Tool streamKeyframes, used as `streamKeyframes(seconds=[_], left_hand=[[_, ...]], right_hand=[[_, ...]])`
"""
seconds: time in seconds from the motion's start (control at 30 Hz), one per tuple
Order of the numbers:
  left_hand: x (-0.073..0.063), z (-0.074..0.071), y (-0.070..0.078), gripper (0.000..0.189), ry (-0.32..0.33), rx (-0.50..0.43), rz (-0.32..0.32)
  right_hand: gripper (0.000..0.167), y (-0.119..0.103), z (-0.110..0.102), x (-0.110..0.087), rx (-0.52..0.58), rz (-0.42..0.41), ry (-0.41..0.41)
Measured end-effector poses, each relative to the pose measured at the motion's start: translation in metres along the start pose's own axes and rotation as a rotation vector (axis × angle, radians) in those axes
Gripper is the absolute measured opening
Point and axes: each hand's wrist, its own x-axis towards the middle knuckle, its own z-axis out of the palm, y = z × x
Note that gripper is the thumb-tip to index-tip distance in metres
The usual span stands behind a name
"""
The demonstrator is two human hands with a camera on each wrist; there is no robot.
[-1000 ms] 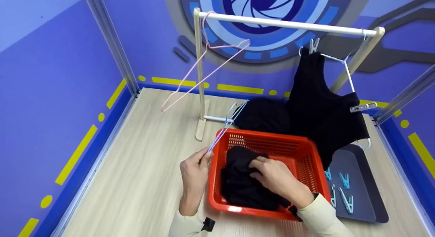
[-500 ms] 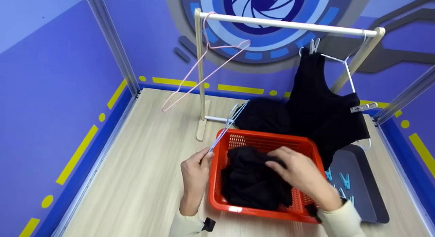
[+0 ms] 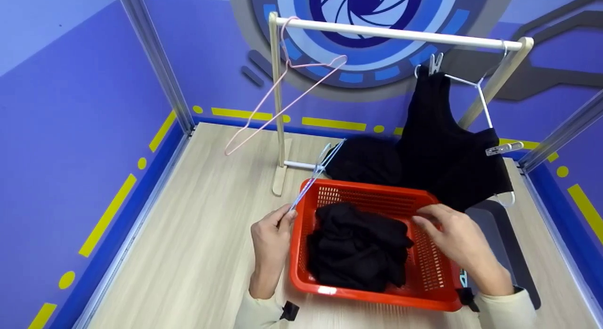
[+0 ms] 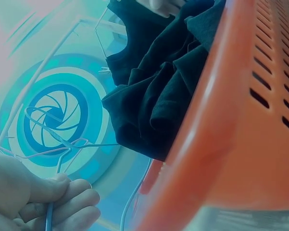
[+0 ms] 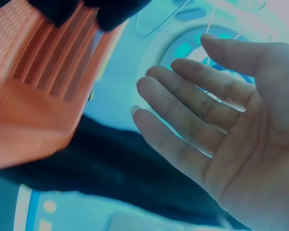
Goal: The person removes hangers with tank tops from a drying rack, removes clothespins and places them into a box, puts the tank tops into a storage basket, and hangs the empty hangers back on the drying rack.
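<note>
My left hand [image 3: 272, 234] pinches a thin blue wire hanger [image 3: 311, 180] between thumb and fingers, beside the left rim of the red basket [image 3: 372, 298]. In the left wrist view the wire [image 4: 49, 216] runs between the thumb and curled fingers. A crumpled black garment [image 3: 358, 246] lies in the left and middle of the basket. Over the basket's right side, my right hand [image 3: 457, 234] holds nothing. Its fingers [image 5: 183, 120] are spread and nearly straight in the right wrist view.
Behind the basket stands a wooden rack [image 3: 400, 32] with a pink hanger [image 3: 264, 102] at left. A black top [image 3: 443, 150] hangs at right on a white hanger [image 3: 485, 105], held by clothespins [image 3: 504, 149]. More dark cloth [image 3: 365, 161] lies behind the basket. A grey tray [image 3: 511, 253] sits at right.
My right hand has let go of the black garment and moved right, to the basket's right side. The garment spreads further right in the basket. My left hand and the blue hanger have barely moved.
</note>
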Motion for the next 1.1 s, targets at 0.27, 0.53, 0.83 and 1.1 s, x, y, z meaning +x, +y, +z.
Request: streamKeyframes(seconds=[0.27, 0.53, 0.83, 1.1], left_hand=[[0.0, 0.0, 0.001, 0.014, 0.0, 0.019, 0.01], [0.0, 0.0, 0.0, 0.014, 0.004, 0.008, 0.005], [-0.001, 0.001, 0.0, 0.015, 0.007, -0.003, 0.017], [-0.002, 0.002, -0.002, 0.017, 0.004, -0.016, 0.012]], right_hand=[[0.008, 0.032, 0.005, -0.011, -0.062, -0.013, 0.181], [0.008, 0.067, 0.022, -0.019, -0.104, -0.009, 0.294], [0.019, 0.098, 0.048, -0.037, -0.148, 0.022, 0.351], [0.027, 0.102, 0.056, -0.044, -0.119, 0.113, 0.205]])
